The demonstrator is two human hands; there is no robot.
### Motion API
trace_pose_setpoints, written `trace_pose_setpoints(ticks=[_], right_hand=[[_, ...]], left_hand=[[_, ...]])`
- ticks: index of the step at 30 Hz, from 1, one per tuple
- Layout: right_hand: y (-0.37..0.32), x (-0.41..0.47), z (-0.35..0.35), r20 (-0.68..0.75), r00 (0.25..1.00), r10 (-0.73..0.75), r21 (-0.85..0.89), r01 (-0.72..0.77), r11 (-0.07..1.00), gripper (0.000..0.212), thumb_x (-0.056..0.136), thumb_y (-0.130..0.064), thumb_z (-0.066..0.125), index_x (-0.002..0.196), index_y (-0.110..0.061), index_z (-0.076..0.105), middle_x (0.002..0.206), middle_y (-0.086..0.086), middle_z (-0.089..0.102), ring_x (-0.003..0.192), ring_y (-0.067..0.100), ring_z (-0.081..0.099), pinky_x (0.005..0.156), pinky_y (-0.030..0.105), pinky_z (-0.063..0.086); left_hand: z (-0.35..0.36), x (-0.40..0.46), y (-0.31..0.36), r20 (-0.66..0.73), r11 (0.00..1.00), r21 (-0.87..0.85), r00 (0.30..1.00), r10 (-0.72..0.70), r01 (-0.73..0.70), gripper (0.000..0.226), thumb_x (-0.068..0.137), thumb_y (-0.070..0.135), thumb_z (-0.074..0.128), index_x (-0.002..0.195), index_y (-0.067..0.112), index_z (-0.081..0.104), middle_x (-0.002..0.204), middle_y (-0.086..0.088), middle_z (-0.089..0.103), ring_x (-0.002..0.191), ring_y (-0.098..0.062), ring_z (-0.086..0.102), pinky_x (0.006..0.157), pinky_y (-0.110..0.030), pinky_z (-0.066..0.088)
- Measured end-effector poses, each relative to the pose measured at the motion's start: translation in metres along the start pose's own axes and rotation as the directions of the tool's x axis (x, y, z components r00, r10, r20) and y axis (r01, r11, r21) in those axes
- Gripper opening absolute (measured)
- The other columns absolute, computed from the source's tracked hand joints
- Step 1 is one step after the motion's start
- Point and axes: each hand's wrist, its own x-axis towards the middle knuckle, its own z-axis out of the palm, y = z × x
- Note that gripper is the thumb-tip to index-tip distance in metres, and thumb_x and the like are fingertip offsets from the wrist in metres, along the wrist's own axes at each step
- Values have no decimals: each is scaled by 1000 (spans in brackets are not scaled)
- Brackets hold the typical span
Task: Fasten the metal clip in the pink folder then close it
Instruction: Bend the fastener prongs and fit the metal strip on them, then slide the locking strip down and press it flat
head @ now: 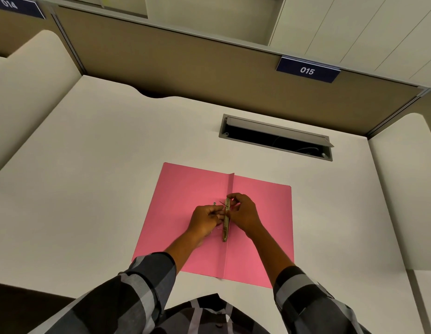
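A pink folder lies open and flat on the white desk, its spine fold running away from me down the middle. A brass-coloured metal clip lies along that fold. My left hand pinches a thin prong of the clip from the left side. My right hand holds the upper part of the clip bar from the right, fingers curled over it. A small metal piece sits just left of the clip's top end.
A grey cable hatch stands open in the desk beyond the folder. A brown partition with a "015" label closes the back. White side dividers stand left and right.
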Motion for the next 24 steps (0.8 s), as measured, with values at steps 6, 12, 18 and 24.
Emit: trace_pose_setpoints(ticks=[6,12,18,24], right_hand=[[1,4,1,29,1000,10,-103,-7,995,50,76,4,81,123,-6,66,116,16,61,100,29,65,87,39,60],[2,5,1,53,999,4,-154,4,988,56,78,-1,82,130,-10,63,119,14,59,104,27,64,89,36,59],[7,3,1,36,999,-10,-133,15,991,63,81,-2,80,139,-13,57,118,13,61,103,27,63,90,34,56],[10,1,0,19,1000,-8,-83,10,997,62,84,-1,77,141,-14,56,120,12,62,103,26,63,89,34,57]], left_hand=[[-4,-6,1,-1,983,152,995,99,-98,41,95,-15,56,132,-2,66,120,-19,75,106,-25,74,83,-13,58],[-9,-20,-16,92,814,503,954,284,-291,39,93,-3,67,130,9,72,127,-6,71,115,-19,62,102,-24,50],[-9,-27,-34,274,611,641,881,385,-466,56,86,27,80,140,24,64,146,7,58,128,-17,48,108,-33,45],[-10,-29,-42,399,422,754,861,315,-504,77,90,57,64,158,31,39,165,11,31,144,-18,29,118,-37,28]])
